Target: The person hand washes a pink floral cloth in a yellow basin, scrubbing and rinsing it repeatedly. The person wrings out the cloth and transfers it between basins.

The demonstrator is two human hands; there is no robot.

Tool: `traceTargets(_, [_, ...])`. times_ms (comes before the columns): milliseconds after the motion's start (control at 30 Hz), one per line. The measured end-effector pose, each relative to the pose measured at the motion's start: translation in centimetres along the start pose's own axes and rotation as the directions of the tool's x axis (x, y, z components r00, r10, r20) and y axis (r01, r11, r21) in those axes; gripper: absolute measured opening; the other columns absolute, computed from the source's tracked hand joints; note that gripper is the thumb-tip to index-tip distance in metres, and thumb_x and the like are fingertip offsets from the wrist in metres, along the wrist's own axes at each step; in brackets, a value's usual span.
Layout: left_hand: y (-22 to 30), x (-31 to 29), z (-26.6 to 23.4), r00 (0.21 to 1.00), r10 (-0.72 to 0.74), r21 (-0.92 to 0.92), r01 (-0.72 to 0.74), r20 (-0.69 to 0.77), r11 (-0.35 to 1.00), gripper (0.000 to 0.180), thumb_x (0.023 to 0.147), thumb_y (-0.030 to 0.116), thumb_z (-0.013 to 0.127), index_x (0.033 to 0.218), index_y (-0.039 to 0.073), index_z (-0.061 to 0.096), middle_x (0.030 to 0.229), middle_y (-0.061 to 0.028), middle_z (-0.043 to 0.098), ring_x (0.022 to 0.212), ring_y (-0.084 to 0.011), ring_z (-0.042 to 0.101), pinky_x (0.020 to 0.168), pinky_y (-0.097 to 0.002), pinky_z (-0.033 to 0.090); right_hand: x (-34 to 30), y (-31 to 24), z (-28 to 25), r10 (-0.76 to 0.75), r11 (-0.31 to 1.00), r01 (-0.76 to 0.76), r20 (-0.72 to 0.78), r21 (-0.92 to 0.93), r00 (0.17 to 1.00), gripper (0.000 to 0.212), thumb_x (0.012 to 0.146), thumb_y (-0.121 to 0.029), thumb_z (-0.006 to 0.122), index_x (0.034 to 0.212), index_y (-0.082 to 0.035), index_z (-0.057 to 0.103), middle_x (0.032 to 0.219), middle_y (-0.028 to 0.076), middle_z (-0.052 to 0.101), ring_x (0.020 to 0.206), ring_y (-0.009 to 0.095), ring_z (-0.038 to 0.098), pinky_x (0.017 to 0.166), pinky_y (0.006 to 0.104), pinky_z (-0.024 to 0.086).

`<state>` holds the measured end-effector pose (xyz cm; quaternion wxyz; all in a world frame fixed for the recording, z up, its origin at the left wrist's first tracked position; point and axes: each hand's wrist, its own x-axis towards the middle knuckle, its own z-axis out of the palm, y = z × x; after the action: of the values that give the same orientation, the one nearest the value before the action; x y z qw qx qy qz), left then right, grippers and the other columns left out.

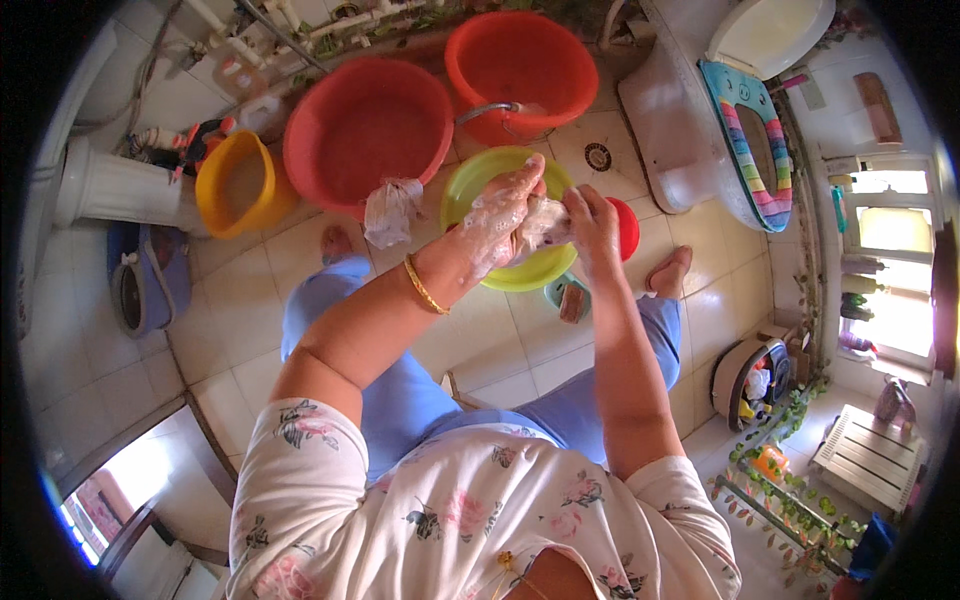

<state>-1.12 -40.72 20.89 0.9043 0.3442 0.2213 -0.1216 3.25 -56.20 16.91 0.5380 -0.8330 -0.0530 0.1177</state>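
Over a yellow-green basin [530, 277] on the floor, I hold a wet, whitish cloth [544, 226] between my hands. My left hand [503, 212], covered in white suds up to the wrist, is closed on the cloth's left side. On its right side, the bent fingers of my right hand [597, 228] grip it. What kind of cloth it is cannot be made out. Beside the basin, a brown soap bar [574, 303] rests on a green dish [553, 290]. Partly behind my right hand is a round red object [626, 229].
Ahead stand a large red basin [365, 125] with a white cloth [393, 212] over its rim, and an orange-red tub [522, 65]. A yellow bucket [236, 185] is to the left. At right are a toilet with a colourful seat cover [735, 120] and a floor drain [597, 156].
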Motion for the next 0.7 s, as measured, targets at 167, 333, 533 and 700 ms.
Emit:
traceTargets(167, [0.7,-0.1,0.0,0.970,0.207,0.203,-0.229,0.126,0.952,0.026,0.093,0.031,0.056,0.080,0.010,0.050,0.069,0.0030,0.047,0.063,-0.0043,0.044,0.057,-0.0229,0.039,-2.5,-5.5,0.7,-0.350,0.937,0.349,0.043,0.026,0.936,0.022,0.085,-0.019,0.060,0.099,-0.002,0.062,0.094,0.013,0.065,0.089,0.020,0.061,0.079,0.0322,0.047])
traceTargets(333, [2.9,1.3,-1.8,0.878,0.282,0.493,-0.455,0.387,0.741,0.036,0.090,0.034,0.060,0.106,0.002,0.059,0.094,-0.0004,0.059,0.084,-0.0080,0.054,0.073,-0.0221,0.045,-1.1,-4.0,-2.0,-0.236,0.952,0.245,-0.072,0.184,0.969,0.017,0.083,-0.010,0.060,0.097,-0.001,0.061,0.090,0.005,0.061,0.084,0.014,0.056,0.077,0.0272,0.045])
traceTargets(533, [1.6,0.4,-1.5,0.688,0.520,0.563,-0.721,0.507,0.404,0.019,0.089,0.017,0.059,0.095,-0.001,0.059,0.087,-0.0048,0.060,0.084,-0.0113,0.055,0.076,-0.0285,0.046,-1.3,-5.0,-0.1,-0.014,0.748,0.178,-0.253,0.640,0.967,0.008,0.090,-0.012,0.053,0.091,-0.005,0.057,0.082,-0.001,0.050,0.077,0.009,0.046,0.073,0.0237,0.039])
traceTargets(700, [2.1,0.3,-1.2,0.881,0.352,0.537,-0.472,0.316,0.699,0.019,0.093,0.018,0.053,0.098,0.000,0.058,0.100,-0.0102,0.059,0.100,-0.0162,0.053,0.088,-0.0326,0.043,-1.3,-4.4,-0.3,-0.139,0.891,0.240,-0.271,0.386,0.952,0.010,0.091,-0.014,0.051,0.091,-0.005,0.055,0.082,-0.001,0.050,0.075,0.009,0.045,0.069,0.0230,0.039])
